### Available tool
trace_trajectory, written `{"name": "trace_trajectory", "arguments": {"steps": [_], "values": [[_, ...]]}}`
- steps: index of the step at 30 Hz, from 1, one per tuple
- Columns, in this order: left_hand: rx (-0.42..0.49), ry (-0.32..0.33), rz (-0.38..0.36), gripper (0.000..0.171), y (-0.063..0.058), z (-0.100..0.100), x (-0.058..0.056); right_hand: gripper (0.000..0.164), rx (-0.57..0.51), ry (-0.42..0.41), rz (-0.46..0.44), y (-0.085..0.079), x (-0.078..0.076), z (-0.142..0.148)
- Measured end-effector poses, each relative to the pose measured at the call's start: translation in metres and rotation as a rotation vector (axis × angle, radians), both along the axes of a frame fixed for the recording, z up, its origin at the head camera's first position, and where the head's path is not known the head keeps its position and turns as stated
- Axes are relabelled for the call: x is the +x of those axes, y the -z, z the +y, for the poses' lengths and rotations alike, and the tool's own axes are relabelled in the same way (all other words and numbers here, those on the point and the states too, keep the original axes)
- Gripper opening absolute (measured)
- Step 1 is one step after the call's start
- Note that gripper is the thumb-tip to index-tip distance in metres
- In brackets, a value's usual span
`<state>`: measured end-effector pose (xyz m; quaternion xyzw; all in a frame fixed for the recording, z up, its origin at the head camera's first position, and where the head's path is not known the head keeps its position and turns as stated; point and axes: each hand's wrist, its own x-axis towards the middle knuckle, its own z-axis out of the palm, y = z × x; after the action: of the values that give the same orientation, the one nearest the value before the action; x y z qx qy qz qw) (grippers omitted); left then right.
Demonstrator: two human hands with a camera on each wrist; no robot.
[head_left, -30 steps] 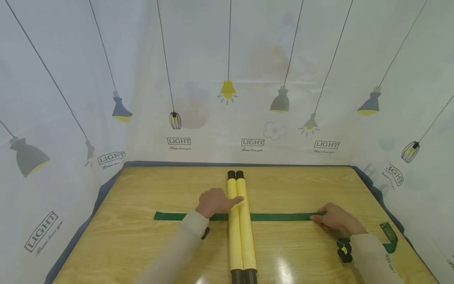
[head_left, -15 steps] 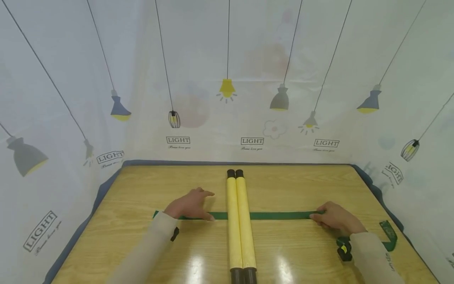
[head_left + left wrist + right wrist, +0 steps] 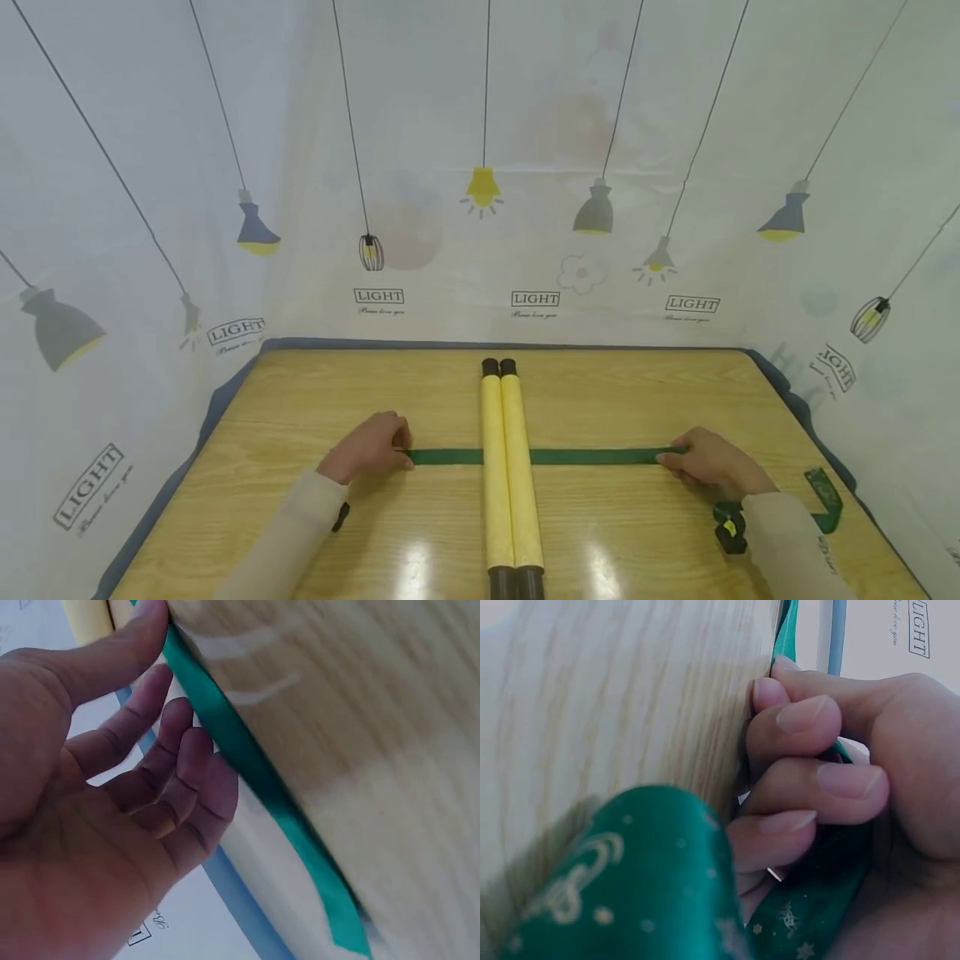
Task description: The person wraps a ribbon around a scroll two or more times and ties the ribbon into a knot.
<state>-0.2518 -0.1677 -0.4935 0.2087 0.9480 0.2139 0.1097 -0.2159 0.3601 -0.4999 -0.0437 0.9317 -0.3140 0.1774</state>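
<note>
White lamp-printed sheeting (image 3: 427,100) stands behind the far edge and along both sides. Pale wood-grain desk (image 3: 360,383) below it. Two long yellow cylindrical rods (image 3: 517,475) lie on the desk near its middle, side by side, touching, running near to far. Flat shiny green ribbon (image 3: 592,457) crosses beneath both rods, nearly straight; more of it trails out beyond the right wrist.

Left hand (image 3: 371,446): at the ribbon, left of the rods; fingers loosely curved, thumb parted from forefinger. Light contact likely, firm grip not shown. Left wrist view has the ribbon's free end running past the little finger. Right hand (image 3: 708,458): well apart from the rods, pinching the ribbon between thumb and forefinger.

Smallest: dark end caps (image 3: 508,367) on the rods; pale gold motifs (image 3: 604,915) on the ribbon.

Step in hand, by my reading: straightening the ribbon under the rods. Best done with the right pinch as anchor, the left drawing outward gently and level with the desk. A lift or sharp tug could roll the rods apart or twist the band.
</note>
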Motion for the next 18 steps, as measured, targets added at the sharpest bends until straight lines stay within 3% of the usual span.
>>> {"name": "trace_trajectory", "arguments": {"steps": [11, 18], "values": [[0.070, 0.023, -0.042, 0.013, 0.002, -0.001, 0.007, 0.033, -0.024, 0.046, 0.006, 0.001, 0.004, -0.002], [0.112, 0.024, -0.032, 0.006, 0.001, -0.012, 0.004, 0.038, -0.014, 0.024, 0.019, 0.006, 0.001, 0.003]]}}
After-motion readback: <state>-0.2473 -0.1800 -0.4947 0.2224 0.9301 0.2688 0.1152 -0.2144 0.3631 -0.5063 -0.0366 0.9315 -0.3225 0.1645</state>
